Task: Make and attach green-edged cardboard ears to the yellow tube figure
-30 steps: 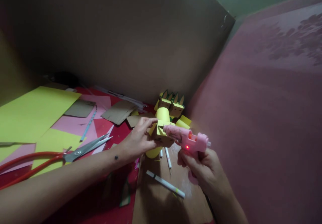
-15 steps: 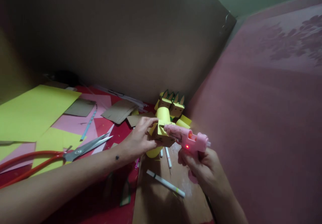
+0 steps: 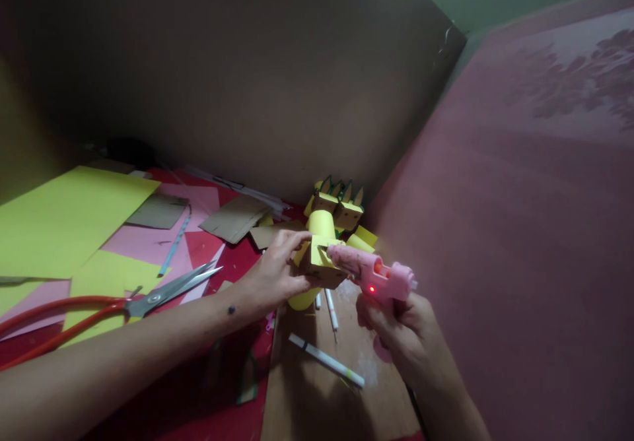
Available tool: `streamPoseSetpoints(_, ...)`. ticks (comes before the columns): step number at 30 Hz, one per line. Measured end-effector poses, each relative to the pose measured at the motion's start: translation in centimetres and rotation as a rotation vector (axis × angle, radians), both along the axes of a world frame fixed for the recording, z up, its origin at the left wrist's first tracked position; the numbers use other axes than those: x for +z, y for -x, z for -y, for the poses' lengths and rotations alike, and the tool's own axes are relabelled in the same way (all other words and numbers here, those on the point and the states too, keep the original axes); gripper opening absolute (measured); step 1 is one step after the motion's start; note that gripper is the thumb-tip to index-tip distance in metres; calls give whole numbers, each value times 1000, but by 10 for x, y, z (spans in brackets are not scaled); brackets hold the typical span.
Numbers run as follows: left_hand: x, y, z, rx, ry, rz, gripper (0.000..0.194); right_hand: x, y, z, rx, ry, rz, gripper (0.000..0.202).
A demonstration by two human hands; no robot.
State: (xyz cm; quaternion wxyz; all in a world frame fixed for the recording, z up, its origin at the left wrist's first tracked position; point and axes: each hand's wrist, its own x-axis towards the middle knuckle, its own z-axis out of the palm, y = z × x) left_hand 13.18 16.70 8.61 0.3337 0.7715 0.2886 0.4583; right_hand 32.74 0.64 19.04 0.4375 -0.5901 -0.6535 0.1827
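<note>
My right hand (image 3: 399, 335) is wrapped round the handle of a pink glue gun (image 3: 369, 272) with a lit red light. The gun's nozzle points left at a small yellow-and-brown cardboard box piece (image 3: 324, 266), close to its top; whether it touches, I cannot tell. My left hand (image 3: 280, 269) grips that box piece from the left, fingers on top and thumb low on its side. Just behind it stands a yellow paper cylinder (image 3: 321, 224). Farther back are boxes topped with green-edged pointed pieces (image 3: 347, 206).
Orange-handled scissors (image 3: 148, 302) lie open at the left on yellow paper (image 3: 74, 223). Cardboard scraps (image 3: 235, 218) and a blue pencil (image 3: 174, 246) are behind. White marked sticks (image 3: 327, 362) lie on the wooden board (image 3: 302, 408). A pink wall (image 3: 520, 263) closes the right side.
The glue gun and my right hand have shifted slightly to the right, drawing the nozzle a little across the box piece. My left hand has stayed in place.
</note>
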Motion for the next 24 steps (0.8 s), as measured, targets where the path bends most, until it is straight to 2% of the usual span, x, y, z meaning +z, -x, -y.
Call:
streamPoseSetpoints(6,4,1,3,-2,7,-13,56,2,8,9,-102,96,-212,41)
streamPoseSetpoints(12,7,4,3,-12,12,-30,56,2,8,15,-189,137,-281,41)
streamPoseSetpoints(24,8,5,3,-15,19,-36,57,5,19,6,-58,157,-305,38)
